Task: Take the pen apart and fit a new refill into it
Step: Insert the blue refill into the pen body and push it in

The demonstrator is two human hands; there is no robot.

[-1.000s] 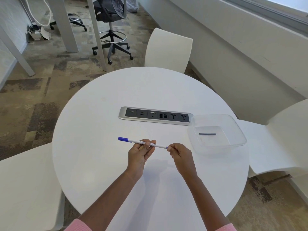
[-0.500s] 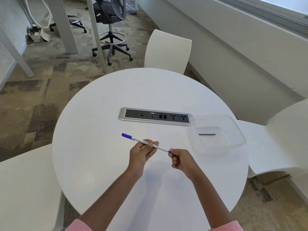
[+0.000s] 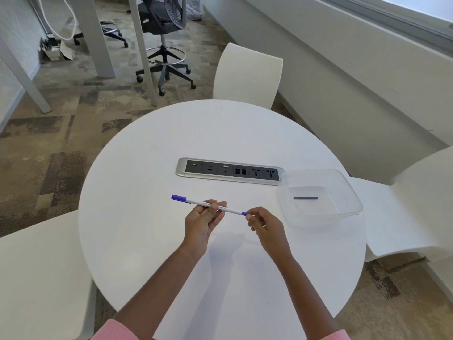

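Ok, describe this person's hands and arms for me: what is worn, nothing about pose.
The left hand and right hand are bare: no gloves, rings or watch show. Both forearms are uncovered. Pink fabric appears only at the bottom edge of the picture: the left sleeve and the right sleeve.

Left hand (image 3: pixel 204 217) grips pen (image 3: pixel 196 202); right hand (image 3: pixel 266 225) pinches its blue end.
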